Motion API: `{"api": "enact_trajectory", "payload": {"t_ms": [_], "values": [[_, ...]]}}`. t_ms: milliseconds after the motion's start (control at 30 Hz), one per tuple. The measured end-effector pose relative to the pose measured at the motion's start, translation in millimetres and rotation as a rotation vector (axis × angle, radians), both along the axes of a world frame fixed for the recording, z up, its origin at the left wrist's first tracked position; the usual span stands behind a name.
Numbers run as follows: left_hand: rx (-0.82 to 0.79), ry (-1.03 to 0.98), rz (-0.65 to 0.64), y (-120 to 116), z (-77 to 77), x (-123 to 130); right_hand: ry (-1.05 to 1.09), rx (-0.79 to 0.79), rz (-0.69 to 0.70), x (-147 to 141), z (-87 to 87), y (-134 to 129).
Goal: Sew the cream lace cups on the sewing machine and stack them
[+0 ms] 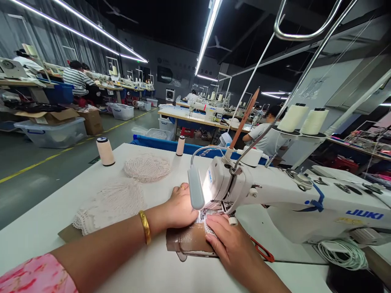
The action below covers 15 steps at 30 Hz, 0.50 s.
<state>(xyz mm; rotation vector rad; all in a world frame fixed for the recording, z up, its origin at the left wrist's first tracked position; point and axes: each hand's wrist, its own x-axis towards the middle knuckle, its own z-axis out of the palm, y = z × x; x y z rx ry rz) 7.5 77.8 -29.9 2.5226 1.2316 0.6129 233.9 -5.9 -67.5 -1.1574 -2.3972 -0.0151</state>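
Resting on the white lace strip (209, 229), the fingertips of the right hand (228, 241) are placed by the needle area of the sewing machine (259, 185). Whether the strip is pinched or only pressed cannot be told. The left hand (181, 208) is set alongside, fingers partly hidden by the lamp (195, 190); its grip cannot be told. Two lace pieces (146, 167) are laid on the table (146, 268), near two thread cones (106, 152).

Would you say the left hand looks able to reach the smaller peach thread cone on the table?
Probably yes: nothing visible stands between the left hand and the smaller peach thread cone, with the lamp to one side.
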Motion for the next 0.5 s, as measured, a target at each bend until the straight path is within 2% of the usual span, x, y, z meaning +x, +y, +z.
{"api": "enact_trajectory", "payload": {"t_ms": [133, 267, 367, 500], "values": [[0.116, 0.159, -0.001, -31, 8.1, -14, 0.009, 0.051, 0.027, 1, 0.8, -2], [0.049, 0.148, -0.199, -59, 12.8, -20, 0.035, 0.021, 0.059, -5, 2.3, -3], [0.007, 0.06, -0.309, -60, 11.0, -18, 0.049, -0.03, 0.061, -8, 2.5, -2], [0.084, 0.04, -0.284, -49, 0.3, -17, 0.052, -0.035, 0.056, -7, -0.1, -2]]}}
